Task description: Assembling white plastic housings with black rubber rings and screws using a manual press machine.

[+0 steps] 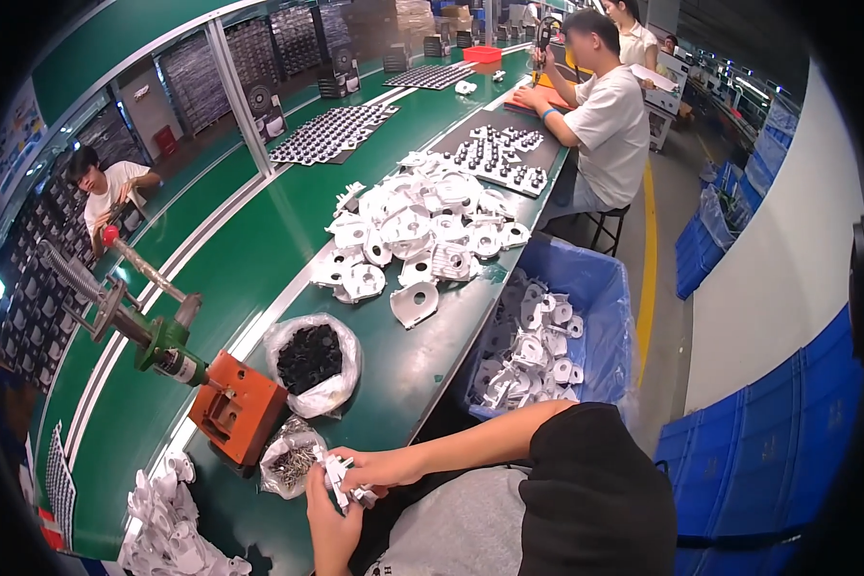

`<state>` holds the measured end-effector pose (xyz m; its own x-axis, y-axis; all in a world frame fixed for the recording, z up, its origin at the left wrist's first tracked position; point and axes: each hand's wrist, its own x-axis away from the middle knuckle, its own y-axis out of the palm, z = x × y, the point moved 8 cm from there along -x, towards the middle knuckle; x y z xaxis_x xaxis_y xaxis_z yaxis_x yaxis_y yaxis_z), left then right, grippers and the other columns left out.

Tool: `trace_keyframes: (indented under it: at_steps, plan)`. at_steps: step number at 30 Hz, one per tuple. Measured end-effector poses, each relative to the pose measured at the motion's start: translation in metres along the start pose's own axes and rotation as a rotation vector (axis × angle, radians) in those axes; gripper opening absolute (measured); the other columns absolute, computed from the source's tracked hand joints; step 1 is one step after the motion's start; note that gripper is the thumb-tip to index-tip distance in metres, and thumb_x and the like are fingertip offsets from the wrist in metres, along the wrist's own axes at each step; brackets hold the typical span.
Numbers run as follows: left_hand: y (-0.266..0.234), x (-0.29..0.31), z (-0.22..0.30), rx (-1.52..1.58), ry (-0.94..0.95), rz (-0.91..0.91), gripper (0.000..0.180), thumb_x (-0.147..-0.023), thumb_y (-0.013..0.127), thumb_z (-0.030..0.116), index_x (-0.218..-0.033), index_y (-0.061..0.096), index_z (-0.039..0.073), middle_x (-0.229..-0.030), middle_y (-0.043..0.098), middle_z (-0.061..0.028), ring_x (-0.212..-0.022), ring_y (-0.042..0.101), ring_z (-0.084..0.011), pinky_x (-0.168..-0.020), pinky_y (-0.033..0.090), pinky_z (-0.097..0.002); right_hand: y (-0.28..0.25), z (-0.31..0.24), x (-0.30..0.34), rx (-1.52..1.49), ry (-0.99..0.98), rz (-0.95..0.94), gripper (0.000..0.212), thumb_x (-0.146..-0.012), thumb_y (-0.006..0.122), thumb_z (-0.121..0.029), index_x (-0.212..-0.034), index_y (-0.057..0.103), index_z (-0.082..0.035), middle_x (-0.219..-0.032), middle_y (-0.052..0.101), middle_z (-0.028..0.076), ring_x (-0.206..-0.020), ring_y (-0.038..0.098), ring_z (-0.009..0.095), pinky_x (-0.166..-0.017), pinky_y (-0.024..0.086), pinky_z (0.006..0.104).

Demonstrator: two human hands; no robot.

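Observation:
Close to the table's near edge, a small white plastic part (336, 475) is held between both hands. My left hand (328, 514) grips it from below, fingers closed around its side. From the right, my right hand (386, 468) reaches over with its fingers closed on the same part, covering some of it. Right beside the hands sits a bag of small metal pins or screws (293, 463). Beyond that stands a clear bag of black plastic pieces (309, 360). An orange fixture block (237, 408) lies under a green hand press (168, 348) to the left.
White plastic housings (408, 226) are heaped farther up the green table. More white parts (168, 523) pile at the lower left. A blue crate (595, 278) with white parts stands right of the table. A co-worker (605, 125) sits at the far right; another person (110, 197) is across.

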<state>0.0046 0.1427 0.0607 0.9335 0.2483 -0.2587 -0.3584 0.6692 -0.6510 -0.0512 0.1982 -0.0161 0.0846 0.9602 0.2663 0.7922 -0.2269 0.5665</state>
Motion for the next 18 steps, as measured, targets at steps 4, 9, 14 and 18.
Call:
trace_keyframes:
  at_steps: [4, 9, 14, 18]
  plan:
    - [0.010, 0.004, -0.012, 0.180, -0.304, -0.020, 0.054, -0.073, 0.055, -0.002, -0.124, 0.040, -0.006, -0.114, 0.052, -0.0232, -0.107, 0.052, -0.0357, -0.093, 0.039, -0.0365, -0.003, -0.006, 0.003, 0.159, -0.156, 0.057, 0.081, -0.079, 0.060, -0.024, -0.143, 0.011, -0.012, -0.081, 0.050, 0.003, -0.053, 0.043, 0.009, -0.044, 0.034, 0.0227]
    - [0.004, 0.033, 0.010, 0.181, -0.170, -0.067, 0.047, -0.077, 0.053, 0.000, -0.120, 0.036, -0.005, -0.107, 0.050, -0.0211, -0.100, 0.053, -0.0335, -0.089, 0.040, -0.0367, 0.023, -0.019, 0.035, 0.373, -0.086, -0.023, 0.076, -0.076, 0.064, -0.015, -0.140, 0.022, -0.011, -0.087, 0.051, 0.003, -0.075, 0.052, 0.012, -0.062, 0.045, 0.0244]
    - [-0.068, 0.072, -0.041, 0.027, -0.374, 0.155, 0.054, -0.078, 0.041, 0.001, -0.131, 0.032, -0.002, -0.123, 0.043, -0.0192, -0.114, 0.045, -0.0303, -0.098, 0.034, -0.0364, -0.075, -0.059, 0.064, 0.173, -0.158, 0.301, 0.063, -0.078, 0.061, -0.009, -0.134, 0.031, -0.016, -0.081, 0.054, 0.006, -0.066, 0.059, 0.015, -0.052, 0.050, 0.0282]
    - [-0.036, 0.073, -0.063, 0.875, -0.365, 0.211, 0.061, -0.080, 0.051, 0.006, -0.136, 0.028, 0.000, -0.125, 0.045, -0.0155, -0.114, 0.049, -0.0263, -0.097, 0.041, -0.0393, -0.050, -0.073, 0.066, -0.019, -0.144, 0.127, 0.078, -0.077, 0.058, -0.006, -0.143, 0.019, -0.014, -0.098, 0.054, 0.014, -0.079, 0.063, 0.026, -0.065, 0.055, 0.0360]
